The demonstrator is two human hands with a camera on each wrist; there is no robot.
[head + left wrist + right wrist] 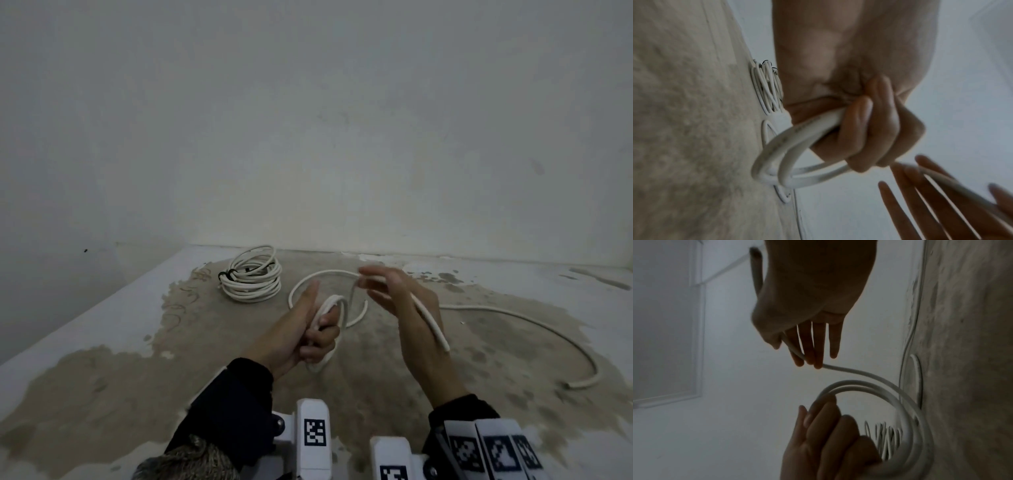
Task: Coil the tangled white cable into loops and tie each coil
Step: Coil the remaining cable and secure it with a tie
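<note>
My left hand (308, 325) grips a small coil of white cable (329, 304), fingers curled through its loops and thumb pointing up; the left wrist view shows the fingers (869, 129) wrapped round two or three loops (785, 154). My right hand (376, 284) is raised just right of it. Its fingers are nearly straight, and the thumb pins the cable's free tail (432, 323) against them. The cut end hangs past the wrist. In the right wrist view, the cable (855, 371) runs from the right hand (793, 347) down to the coil (879, 389).
A finished coil of white cable (251, 277), bound with a black tie (226, 274), lies on the floor at the back left. A long run of white cable (548, 329) curves over the bare concrete floor (376, 377) at the right. A pale wall (308, 137) stands close behind.
</note>
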